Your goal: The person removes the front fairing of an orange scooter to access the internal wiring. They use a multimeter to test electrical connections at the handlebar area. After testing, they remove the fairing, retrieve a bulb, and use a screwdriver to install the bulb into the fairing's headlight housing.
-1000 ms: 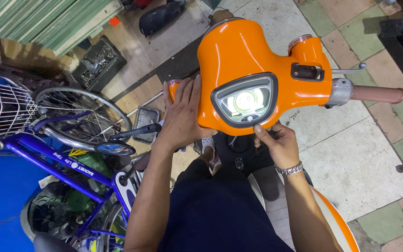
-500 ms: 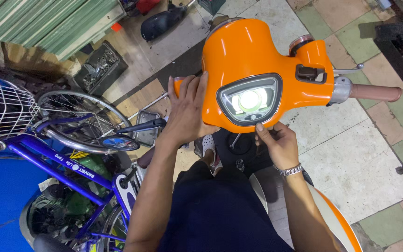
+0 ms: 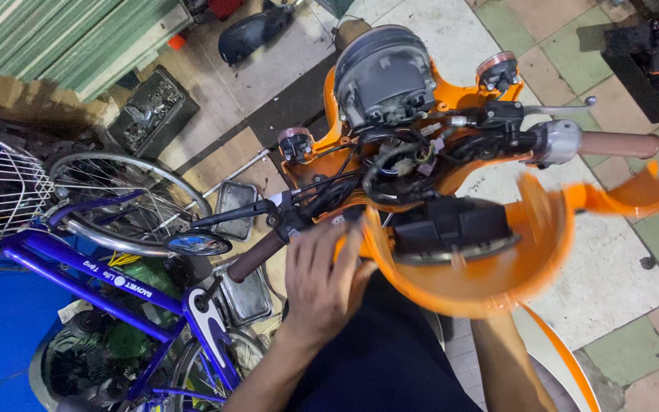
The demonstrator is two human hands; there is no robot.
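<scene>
An orange scooter handlebar cover (image 3: 532, 267) is lifted off and tipped toward me, blurred, with a black instrument unit (image 3: 451, 225) inside it. My left hand (image 3: 322, 282) grips the cover's left edge. Only my right forearm (image 3: 501, 362) shows. It runs up under the cover, which hides the hand. Behind the cover the bare handlebar shows tangled black wiring (image 3: 398, 160) and the grey back of the headlight (image 3: 383, 72). The brown right grip (image 3: 619, 143) sticks out to the right and the left grip (image 3: 257, 255) lies just left of my left hand.
A blue bicycle (image 3: 78, 267) with a wire basket (image 3: 1, 191) stands close on the left, its wheel near the scooter's round mirror (image 3: 198, 244). A black crate (image 3: 150, 114) and a dark body part (image 3: 257, 32) lie on the tiled floor ahead. Another machine (image 3: 657, 53) sits at the top right.
The orange cover, seated on the handlebar with its lit display up, has come off and tipped toward me, exposing wiring and headlight. My right hand has gone out of sight under it.
</scene>
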